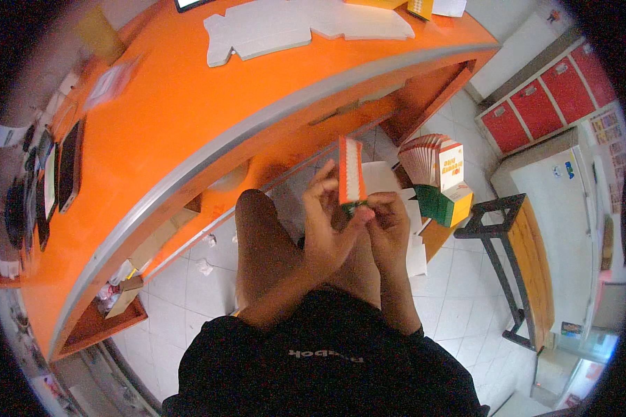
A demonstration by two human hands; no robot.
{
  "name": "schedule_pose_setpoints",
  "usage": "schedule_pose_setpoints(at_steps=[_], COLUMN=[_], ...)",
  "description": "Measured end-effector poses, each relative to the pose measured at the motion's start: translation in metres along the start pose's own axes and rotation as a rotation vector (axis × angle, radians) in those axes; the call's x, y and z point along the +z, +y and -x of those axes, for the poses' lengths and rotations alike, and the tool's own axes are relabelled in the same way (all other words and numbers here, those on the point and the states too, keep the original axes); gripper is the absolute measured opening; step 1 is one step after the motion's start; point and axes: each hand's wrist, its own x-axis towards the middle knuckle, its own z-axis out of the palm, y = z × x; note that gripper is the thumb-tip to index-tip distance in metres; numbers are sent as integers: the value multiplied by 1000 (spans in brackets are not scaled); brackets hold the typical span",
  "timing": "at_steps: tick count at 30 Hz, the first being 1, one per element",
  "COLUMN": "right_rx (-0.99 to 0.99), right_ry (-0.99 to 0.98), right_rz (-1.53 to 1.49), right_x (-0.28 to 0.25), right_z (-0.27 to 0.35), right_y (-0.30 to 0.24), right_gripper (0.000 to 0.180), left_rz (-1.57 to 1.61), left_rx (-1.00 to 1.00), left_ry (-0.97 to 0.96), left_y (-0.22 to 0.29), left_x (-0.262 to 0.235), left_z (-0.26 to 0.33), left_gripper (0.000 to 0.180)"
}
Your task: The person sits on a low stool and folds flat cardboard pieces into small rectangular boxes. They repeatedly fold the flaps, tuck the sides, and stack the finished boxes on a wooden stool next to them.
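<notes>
Above my lap, both hands hold a narrow folding carton [352, 174] upright. It has orange-red edges, a pale ridged strip down its middle and a dark green lower end. My left hand [321, 219] is closed along its left side, with the thumb near the green end. My right hand [391, 221] pinches that same lower end from the right; its fingertips partly hide what they grip. Close by on the right stands a fanned stack of similar cartons [423, 158], red above and green below, with a white and yellow carton [453, 170] at its end.
A curved orange desk [167, 90] spans the far and left side, bearing cut white foam board [264, 33] and a dark device [71, 165]. A wooden-topped bench with a black frame [528, 257] stands right, before a white fridge [567, 187] and red lockers [535, 108].
</notes>
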Motion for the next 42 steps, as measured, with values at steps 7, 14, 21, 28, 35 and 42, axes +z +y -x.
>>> schedule_pose_setpoints(at_steps=[7, 14, 21, 28, 35, 42], right_rx=[73, 123, -96, -390, -228, -503], right_ry=[-16, -133, -28, 3, -12, 50], right_rz=[479, 1035, 777, 716, 348, 854], right_x=[8, -47, -42, -44, -23, -9], right_z=[14, 16, 23, -12, -136, -264], right_y=[-18, -3, 5, -15, -145, -181], right_gripper=[20, 28, 18, 20, 31, 42], left_rz=[-673, -558, 417, 699, 964, 1052], left_rx=[173, 59, -933, -1347, -1081, -1107], left_ry=[44, 157, 88, 78, -62, -161], left_y=[-40, -35, -49, -66, -52, -68], left_x=[-26, -47, -58, -42, -78, -64], left_z=[-18, -42, -52, -27, -32, -18], left_gripper=[21, 26, 22, 27, 34, 26])
